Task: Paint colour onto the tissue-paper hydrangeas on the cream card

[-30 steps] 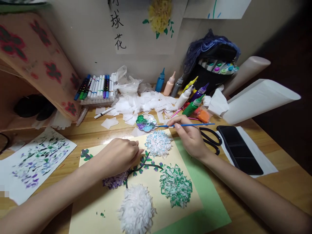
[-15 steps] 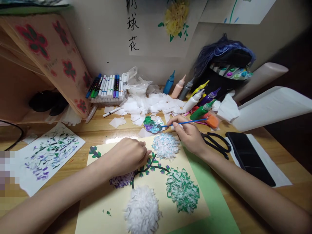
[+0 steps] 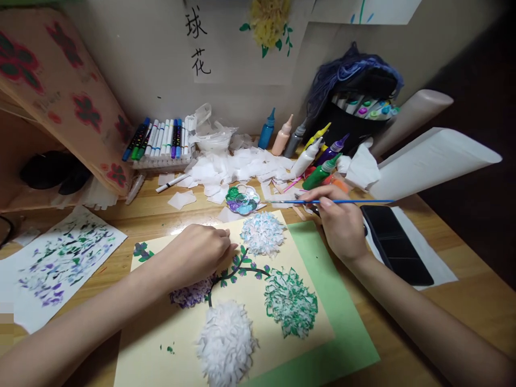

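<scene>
My right hand (image 3: pixel 342 226) pinches a thin blue paintbrush (image 3: pixel 363 201), held level with its tip to the left, near the round palette (image 3: pixel 242 199) of green, purple and blue paint. On the cream sheet (image 3: pixel 149 317) rests my left hand (image 3: pixel 201 250), its fingers curled; whether anything is in them is hidden. Around it on the sheet are raised paper flowers: a pale blue one (image 3: pixel 264 233), a green-edged one (image 3: pixel 291 302), a white one (image 3: pixel 226 344) and a purple one (image 3: pixel 193 292) partly covered by my left hand. A painted dark stem with leaves links them.
White paper scraps (image 3: pixel 242 166) lie behind the palette, beside upright paint bottles (image 3: pixel 282 135) and a marker rack (image 3: pixel 161 141). At right are a paper roll (image 3: pixel 435 161) and a black case (image 3: pixel 397 244). A paint-smeared sheet (image 3: pixel 72 258) lies at left.
My right hand has moved right with the brush, whose tip has left the palette. My left hand stays at the same place on the sheet. The whole view has shifted a little.
</scene>
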A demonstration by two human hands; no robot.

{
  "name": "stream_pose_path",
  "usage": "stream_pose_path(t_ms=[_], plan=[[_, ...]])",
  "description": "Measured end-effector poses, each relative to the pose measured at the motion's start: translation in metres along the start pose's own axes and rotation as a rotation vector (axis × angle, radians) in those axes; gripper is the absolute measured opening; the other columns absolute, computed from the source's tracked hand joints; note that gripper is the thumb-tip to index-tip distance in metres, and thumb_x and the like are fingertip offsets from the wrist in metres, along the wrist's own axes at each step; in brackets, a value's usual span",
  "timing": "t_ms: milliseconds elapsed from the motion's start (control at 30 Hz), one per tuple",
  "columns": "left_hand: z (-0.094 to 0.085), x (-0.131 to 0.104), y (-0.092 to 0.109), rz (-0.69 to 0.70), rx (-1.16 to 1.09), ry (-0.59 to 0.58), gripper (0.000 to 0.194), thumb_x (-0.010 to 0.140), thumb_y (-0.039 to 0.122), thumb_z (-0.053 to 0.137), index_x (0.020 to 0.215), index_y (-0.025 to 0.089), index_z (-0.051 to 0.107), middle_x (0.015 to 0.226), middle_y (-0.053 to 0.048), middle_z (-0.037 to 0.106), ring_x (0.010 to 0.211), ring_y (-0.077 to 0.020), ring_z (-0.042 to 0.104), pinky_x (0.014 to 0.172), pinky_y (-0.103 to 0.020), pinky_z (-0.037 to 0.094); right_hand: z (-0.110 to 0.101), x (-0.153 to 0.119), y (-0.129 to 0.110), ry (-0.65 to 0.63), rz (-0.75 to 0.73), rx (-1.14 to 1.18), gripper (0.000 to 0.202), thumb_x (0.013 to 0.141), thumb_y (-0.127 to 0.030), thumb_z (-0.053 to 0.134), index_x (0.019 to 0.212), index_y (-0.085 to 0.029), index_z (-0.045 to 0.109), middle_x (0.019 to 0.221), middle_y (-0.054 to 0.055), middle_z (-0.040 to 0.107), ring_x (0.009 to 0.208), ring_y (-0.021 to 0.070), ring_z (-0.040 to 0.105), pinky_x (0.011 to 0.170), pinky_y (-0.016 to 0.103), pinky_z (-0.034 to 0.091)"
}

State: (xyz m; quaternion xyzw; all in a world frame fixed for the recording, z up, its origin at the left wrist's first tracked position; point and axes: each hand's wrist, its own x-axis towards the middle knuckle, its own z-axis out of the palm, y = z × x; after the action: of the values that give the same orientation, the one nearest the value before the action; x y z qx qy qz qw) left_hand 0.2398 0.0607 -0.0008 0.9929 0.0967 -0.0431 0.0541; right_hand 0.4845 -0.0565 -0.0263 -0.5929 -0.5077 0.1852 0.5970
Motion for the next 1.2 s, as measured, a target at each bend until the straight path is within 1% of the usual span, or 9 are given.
stream_pose_path(t_ms=[100,200,267,367,700,900,1000,1100,1200], plan=[[0.001,0.0,-0.001,0.028,0.011,0.012,0.041,0.097,0.021,0.037,0.063,0.017,0.06,0.064,-0.004,0.065,0.053,-0.0138,0.059,0.05,-0.033,0.03,-0.02,-0.029,0.006,0.046,0.003,0.134,0.016,0.089,-0.027,0.048,0.08,-0.025,0.061,0.076,0.003,0.059,0.078,0.0218,0.057,0.072,0.037,0.044],[0.003,0.0,-0.004,0.046,0.015,0.037,0.04,0.097,0.021,0.038,0.063,0.017,0.06,0.064,-0.003,0.066,0.053,-0.0137,0.06,0.05,-0.032,0.031,-0.029,-0.05,0.01,-0.004,-0.086,0.054,0.019,0.09,-0.025,0.047,0.076,-0.024,0.061,0.069,0.003,0.059,0.072,0.0213,0.054,0.07,0.037,0.042],[0.005,0.0,-0.006,0.048,0.017,0.052,0.039,0.097,0.021,0.039,0.065,0.017,0.062,0.066,-0.003,0.068,0.053,-0.014,0.06,0.05,-0.032,0.031,-0.03,-0.054,0.011,-0.048,-0.139,-0.029,0.02,0.091,-0.025,0.046,0.077,-0.023,0.061,0.069,0.004,0.061,0.072,0.021,0.054,0.071,0.038,0.041],[0.007,-0.001,-0.008,0.05,0.013,0.077,0.038,0.097,0.021,0.04,0.068,0.017,0.064,0.07,-0.004,0.07,0.053,-0.015,0.061,0.05,-0.032,0.033,-0.029,-0.052,0.012,-0.097,-0.167,-0.083,0.022,0.092,-0.026,0.045,0.076,-0.023,0.06,0.07,0.004,0.062,0.071,0.0205,0.055,0.071,0.038,0.042],[0.01,0.0,-0.009,0.075,0.0,0.121,0.039,0.098,0.022,0.038,0.075,0.016,0.068,0.081,-0.007,0.075,0.056,-0.016,0.064,0.051,-0.031,0.037,-0.028,-0.049,0.017,-0.129,-0.168,-0.151,0.023,0.093,-0.029,0.044,0.077,-0.023,0.059,0.071,0.003,0.063,0.072,0.0204,0.056,0.071,0.038,0.043],[0.011,-0.001,-0.01,0.069,0.006,0.106,0.039,0.098,0.022,0.037,0.076,0.017,0.069,0.079,-0.007,0.074,0.058,-0.0166,0.065,0.051,-0.03,0.039,-0.03,-0.048,0.016,-0.074,-0.17,-0.107,0.022,0.092,-0.028,0.046,0.076,-0.023,0.06,0.071,0.003,0.063,0.073,0.0206,0.055,0.072,0.038,0.043],[0.013,-0.003,-0.011,0.068,-0.017,0.109,0.036,0.097,0.022,0.039,0.076,0.017,0.069,0.077,-0.006,0.072,0.057,-0.0164,0.064,0.051,-0.03,0.04,-0.03,-0.048,0.017,-0.094,-0.158,-0.113,0.023,0.092,-0.03,0.045,0.076,-0.023,0.061,0.07,0.004,0.063,0.073,0.0211,0.056,0.073,0.039,0.043],[0.015,-0.004,-0.013,0.052,-0.083,0.121,0.033,0.096,0.022,0.041,0.079,0.018,0.069,0.073,-0.005,0.071,0.059,-0.0157,0.064,0.055,-0.028,0.043,-0.03,-0.048,0.018,-0.106,-0.144,-0.136,0.024,0.092,-0.03,0.045,0.076,-0.023,0.061,0.071,0.004,0.064,0.074,0.0213,0.056,0.073,0.039,0.044],[0.016,-0.005,-0.013,0.037,-0.127,0.132,0.032,0.096,0.023,0.041,0.081,0.018,0.069,0.072,-0.005,0.07,0.061,-0.0155,0.065,0.058,-0.027,0.046,-0.031,-0.047,0.018,-0.065,-0.138,-0.121,0.023,0.092,-0.029,0.046,0.076,-0.023,0.061,0.072,0.004,0.063,0.073,0.0209,0.056,0.074,0.039,0.044]])
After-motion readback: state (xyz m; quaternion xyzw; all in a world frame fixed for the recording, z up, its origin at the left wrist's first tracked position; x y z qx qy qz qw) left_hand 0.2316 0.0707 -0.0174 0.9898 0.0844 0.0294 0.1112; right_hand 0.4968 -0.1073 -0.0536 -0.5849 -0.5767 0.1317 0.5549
